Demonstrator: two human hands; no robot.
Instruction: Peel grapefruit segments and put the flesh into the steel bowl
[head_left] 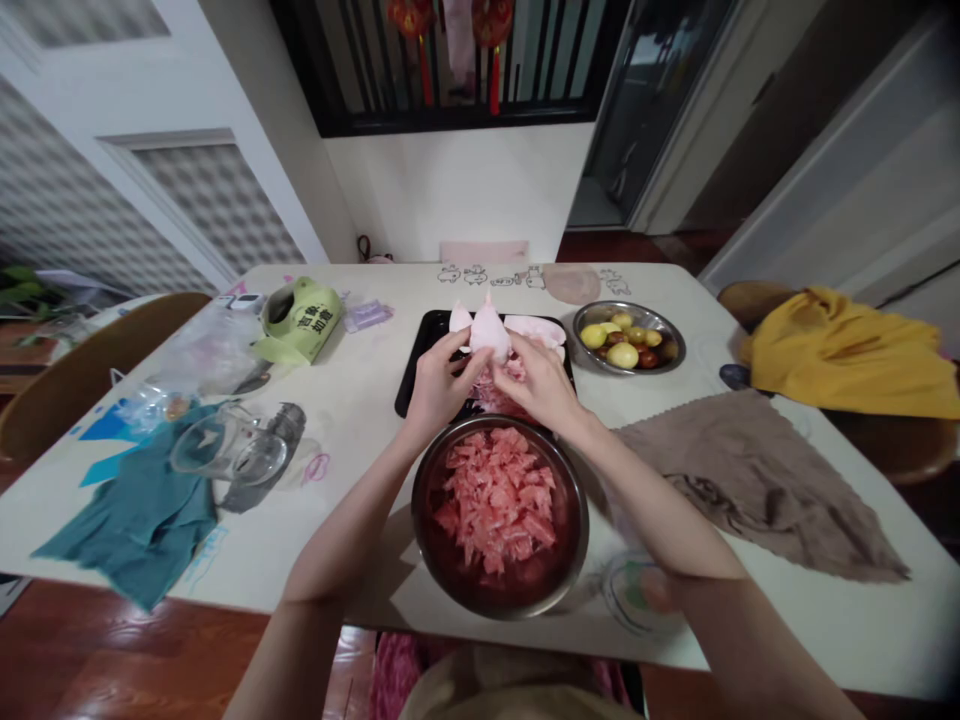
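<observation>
Both hands meet over a black tray [407, 385], holding a pomelo segment [490, 332] in pale pink membrane with its pointed end up. My left hand [442, 378] grips its left side between thumb and fingers. On the other side, my right hand [541, 384] has its fingers closed against the lower right of the segment. More pale pomelo pieces [541, 329] lie on the tray behind the hands, and shredded pink bits show beneath them. Nearer me, between my forearms, a steel bowl [426, 560] contains a heap of peeled red pomelo flesh [499, 495].
Right of the tray stands a steel bowl of small fruits [679, 352]. A brown cloth [780, 490] covers part of the table's right side. Leftward are a glass jug [217, 445], a teal cloth [142, 520], a green pouch [304, 318] and clear plastic bags [206, 350].
</observation>
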